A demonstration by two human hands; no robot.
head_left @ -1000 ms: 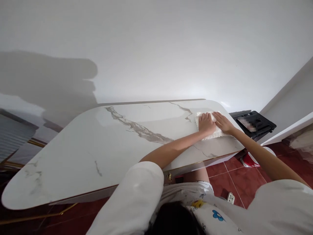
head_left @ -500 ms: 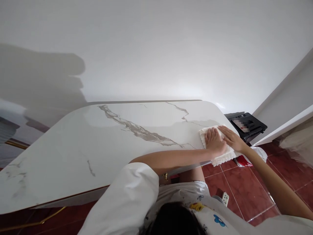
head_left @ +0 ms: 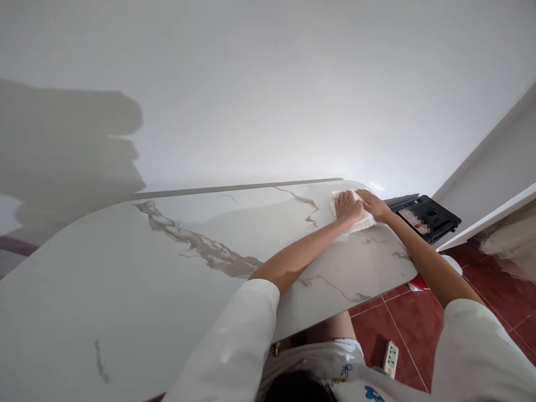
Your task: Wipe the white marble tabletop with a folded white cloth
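A crumpled white cloth (head_left: 362,225) with a ruffled edge lies on the marble-patterned tabletop (head_left: 125,279), close to its far right corner. My left hand (head_left: 349,206) presses down on the cloth's left half with bent fingers. Beside it, nearly touching, my right hand (head_left: 374,205) bears on the cloth's right edge, its fingers pointing toward the left hand. Both arms stretch out over the table. The cloth's underside and parts of the fingertips are hidden.
A pale wall (head_left: 268,95) rises behind the table. Right of the table stands a black case (head_left: 438,218). A power strip (head_left: 391,359) and a red-and-white bag (head_left: 420,282) are on the red tiled floor (head_left: 419,321). Sheer fabric (head_left: 511,240) hangs at the right.
Both hands have slid the cloth away from the near right edge, toward the wall and slightly left. My arms reach out farther, and the camera view has shifted.
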